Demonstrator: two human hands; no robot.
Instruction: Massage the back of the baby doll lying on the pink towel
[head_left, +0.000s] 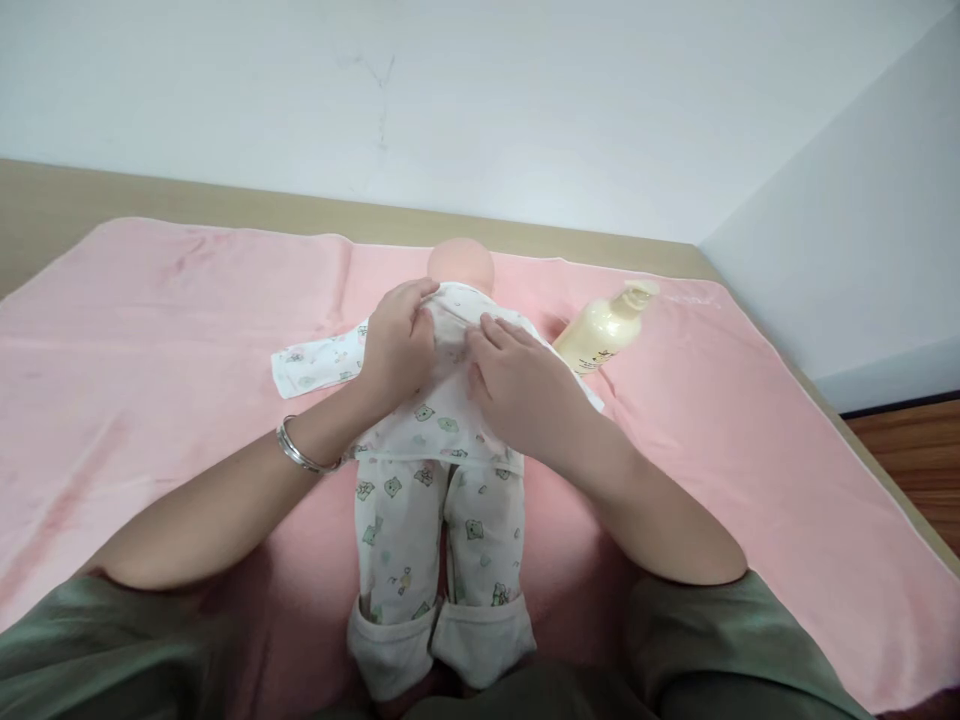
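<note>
A doll with a smooth, bald head (461, 262) lies stretched out with its feet end nearest me. It wears a white shirt (442, 425) and white trousers (480, 535), both printed with small green animals. My left hand (401, 340) rests on the shirt's upper left side, near the shoulder, its fingers reaching toward the neck. On the upper right side lies my right hand (525, 380), fingers extended across the cloth. Between both hands the shirt is slightly creased. The doll's face is not visible, and my hands cover part of its upper body.
A pale yellow pump bottle (604, 328) lies tilted beside the doll's right-hand sleeve. Under everything is a pink blanket (750, 430) on a wooden surface (300, 212). A white wall (525, 120) stands behind, with another wall at the right.
</note>
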